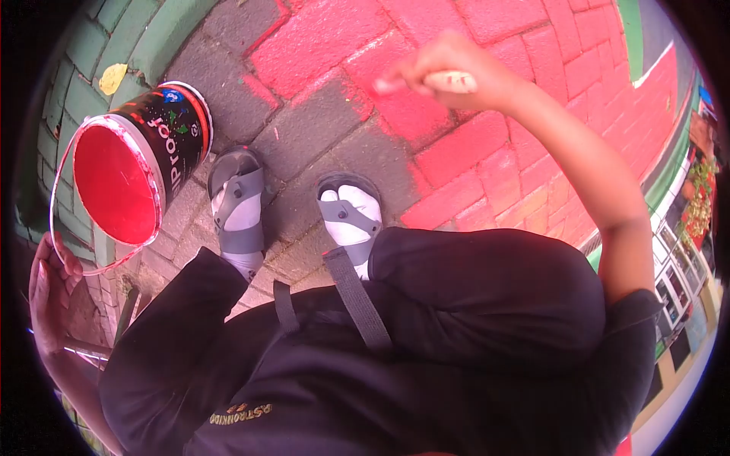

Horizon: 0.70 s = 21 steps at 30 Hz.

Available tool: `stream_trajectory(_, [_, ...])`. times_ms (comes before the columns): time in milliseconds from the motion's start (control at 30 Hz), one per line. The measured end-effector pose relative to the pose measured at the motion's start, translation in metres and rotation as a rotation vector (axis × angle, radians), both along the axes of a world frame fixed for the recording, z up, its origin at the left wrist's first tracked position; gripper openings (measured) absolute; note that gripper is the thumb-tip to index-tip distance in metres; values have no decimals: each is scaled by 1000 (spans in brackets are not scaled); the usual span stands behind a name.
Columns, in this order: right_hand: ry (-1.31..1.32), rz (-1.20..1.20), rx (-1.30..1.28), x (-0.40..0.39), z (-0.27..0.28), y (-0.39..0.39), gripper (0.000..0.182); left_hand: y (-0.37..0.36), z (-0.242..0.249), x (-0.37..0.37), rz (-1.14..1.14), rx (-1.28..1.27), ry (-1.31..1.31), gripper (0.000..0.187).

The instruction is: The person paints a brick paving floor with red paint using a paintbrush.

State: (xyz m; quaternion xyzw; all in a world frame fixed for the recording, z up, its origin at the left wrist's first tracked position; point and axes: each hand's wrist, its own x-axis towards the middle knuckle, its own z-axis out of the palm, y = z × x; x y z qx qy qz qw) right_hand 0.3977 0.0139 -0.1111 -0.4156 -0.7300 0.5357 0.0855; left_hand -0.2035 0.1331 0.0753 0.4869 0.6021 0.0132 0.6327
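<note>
My right hand (465, 70) is closed around a pale brush handle (450, 80) speckled with red. The brush's tip (388, 84) is blurred and touches the edge of the red-painted pavers (487, 163). My left hand (47, 292) is low at the left, its fingers curled by the thin wire handle (55, 194) of a paint bucket (179, 129). The black bucket is tilted toward me, with red paint inside. It hangs or rests beside my left foot; I cannot tell which.
My feet in grey sandals and white socks (242, 204) stand on unpainted grey pavers (319, 129). A green-painted curb (156, 34) runs along the upper left. Red paving stretches to the upper right, with a green strip (630, 30) and buildings beyond.
</note>
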Motion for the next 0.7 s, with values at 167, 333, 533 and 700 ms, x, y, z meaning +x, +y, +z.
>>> stream_trajectory(167, [177,-193,377,1,-5,-25,19,20,33,-15,39,-78,1,65])
stream_trajectory(333, [99,-49,56,26,-6,-115,14,24,21,-12,41,-52,-8,64])
stream_trajectory(533, [108,-61,-257,21,3,-83,21,21,21,-5,31,-85,-5,62])
stream_trajectory(700, [92,15,-69,14,-18,-34,23,26,30,-5,5,-90,2,60])
